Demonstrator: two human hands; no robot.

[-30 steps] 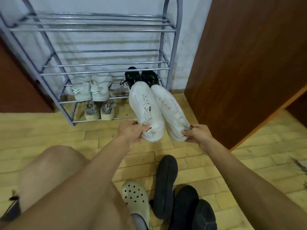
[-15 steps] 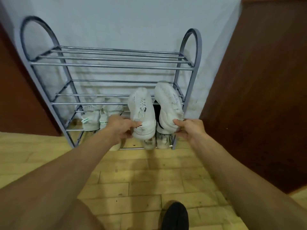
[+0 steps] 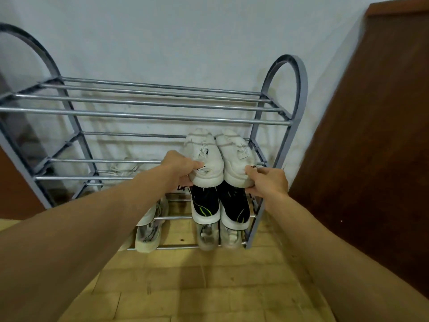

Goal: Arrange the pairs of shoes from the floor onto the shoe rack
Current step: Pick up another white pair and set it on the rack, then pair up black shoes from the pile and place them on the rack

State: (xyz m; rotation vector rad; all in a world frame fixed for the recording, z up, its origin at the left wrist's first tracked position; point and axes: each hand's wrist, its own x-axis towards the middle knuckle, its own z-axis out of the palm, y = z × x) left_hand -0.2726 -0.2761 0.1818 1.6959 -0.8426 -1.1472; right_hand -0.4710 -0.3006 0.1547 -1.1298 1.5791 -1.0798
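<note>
A grey metal shoe rack (image 3: 286, 123) with several bar shelves stands against the white wall. My left hand (image 3: 178, 169) grips the heel of a white sneaker (image 3: 204, 154). My right hand (image 3: 267, 180) grips the heel of its partner, the second white sneaker (image 3: 236, 152). Both shoes lie side by side, toes to the wall, on the right end of the second shelf from the top. Below them sits a black pair with white soles (image 3: 218, 205).
More pale sneakers (image 3: 148, 231) fill the lower left of the rack, and a worn light pair (image 3: 218, 235) sits bottom right. A dark brown wooden panel (image 3: 371, 135) rises at the right. Yellow brick-pattern floor (image 3: 197, 287) lies in front.
Both hands lifted the white pair from near the floor up to the rack and pushed it onto the second shelf, toes inward. The view tilted up, so the floor shoes left the frame.
</note>
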